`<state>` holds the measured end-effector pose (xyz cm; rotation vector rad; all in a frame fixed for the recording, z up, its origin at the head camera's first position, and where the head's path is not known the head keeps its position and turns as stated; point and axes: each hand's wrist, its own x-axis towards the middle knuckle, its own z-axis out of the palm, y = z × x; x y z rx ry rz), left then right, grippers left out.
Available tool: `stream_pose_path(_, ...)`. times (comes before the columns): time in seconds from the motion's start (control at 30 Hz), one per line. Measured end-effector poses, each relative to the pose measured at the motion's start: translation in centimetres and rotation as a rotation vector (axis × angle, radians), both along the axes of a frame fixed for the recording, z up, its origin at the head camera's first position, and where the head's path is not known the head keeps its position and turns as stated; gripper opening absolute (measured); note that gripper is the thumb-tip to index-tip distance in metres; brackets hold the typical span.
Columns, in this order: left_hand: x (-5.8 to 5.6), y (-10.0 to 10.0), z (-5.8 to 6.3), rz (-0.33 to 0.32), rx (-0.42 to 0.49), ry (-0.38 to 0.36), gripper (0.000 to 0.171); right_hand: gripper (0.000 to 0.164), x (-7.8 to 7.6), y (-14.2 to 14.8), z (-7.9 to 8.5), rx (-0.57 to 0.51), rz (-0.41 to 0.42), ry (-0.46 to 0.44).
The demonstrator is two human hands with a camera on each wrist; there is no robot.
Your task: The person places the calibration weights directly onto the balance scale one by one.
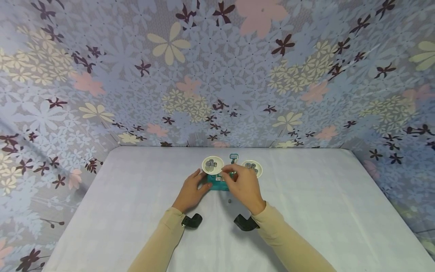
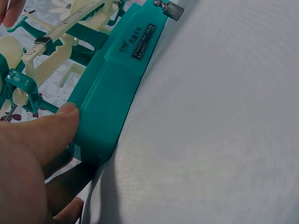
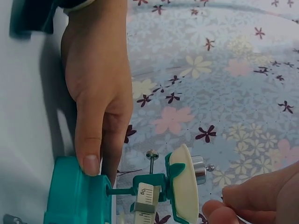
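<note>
A teal balance scale (image 2: pixel 110 86) stands on the table, lettered "Student Tray Balance". My left hand (image 1: pixel 191 192) grips the left end of its base, thumb (image 2: pixel 63 122) on the front edge and fingers behind. On the left pan (image 1: pixel 204 166) and right pan (image 1: pixel 260 169), both cream, sit several metal weights (image 1: pixel 211 164). My right hand (image 1: pixel 244 185) is over the scale's middle, its thumb and fingers (image 3: pixel 236 193) bent together beside the left pan; I cannot tell whether something is between them. The white graduated beam (image 3: pixel 145 212) carries a small rider (image 2: pixel 43 41).
One small metal weight (image 1: pixel 229 201) lies on the white-covered table (image 1: pixel 306 204) in front of the base. Flower-patterned fabric (image 1: pixel 238 75) rises behind the table and at both sides. Black wrist cameras (image 1: pixel 246 223) jut inward below my hands.
</note>
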<state>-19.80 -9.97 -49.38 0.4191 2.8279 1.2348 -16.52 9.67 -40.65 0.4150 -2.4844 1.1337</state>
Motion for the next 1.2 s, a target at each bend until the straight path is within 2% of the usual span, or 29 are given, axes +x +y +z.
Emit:
stream_pose_path(0.2,0.2,0.0,0.2,-0.006,-0.002,0.019,0.057,0.010,0.7,0.2,0.0,-0.021,0.011,-0.037)
stream_pose_path(0.9,0.1,0.0,0.4,-0.010,0.010,0.018,0.058,0.011,2.0,0.9,-1.0,-0.092,0.080,-0.072)
stream_pose_path(1.2,0.0,0.0,0.2,-0.007,0.004,0.024,0.058,0.011,2.4,1.2,-1.6,-0.112,0.083,-0.090)
